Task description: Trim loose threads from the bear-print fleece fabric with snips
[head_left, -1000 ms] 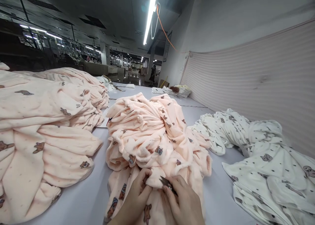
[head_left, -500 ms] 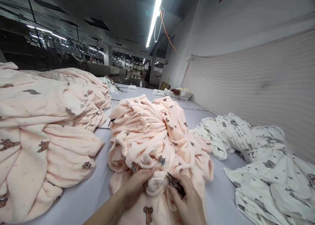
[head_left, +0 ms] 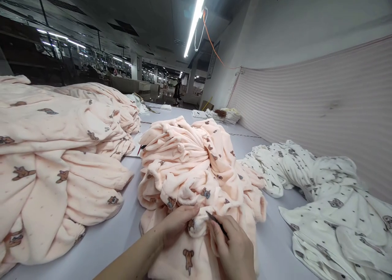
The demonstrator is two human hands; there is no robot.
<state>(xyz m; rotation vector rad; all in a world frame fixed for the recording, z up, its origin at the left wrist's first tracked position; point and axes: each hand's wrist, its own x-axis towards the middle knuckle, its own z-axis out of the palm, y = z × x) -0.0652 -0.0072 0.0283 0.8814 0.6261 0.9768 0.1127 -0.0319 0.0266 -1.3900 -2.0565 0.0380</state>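
A crumpled heap of pink fleece garments [head_left: 196,165] printed with small brown bears lies in the middle of the white table [head_left: 116,235]. My left hand [head_left: 176,223] pinches a fold of this fabric at the near edge of the heap. My right hand [head_left: 234,251] is closed on small dark thread snips [head_left: 216,221], whose tips touch the same fold right beside my left fingers.
A tall stack of the same pink fleece [head_left: 55,157] fills the left. White printed fleece garments [head_left: 330,202] spread along the right by a striped wall [head_left: 321,108]. Folded white pieces [head_left: 225,115] lie at the far end. A person [head_left: 177,90] stands far back.
My hands shifted slightly on the fold, and the snips' blades, apart half a second ago, now look closed against the fabric. The view tilted a little.
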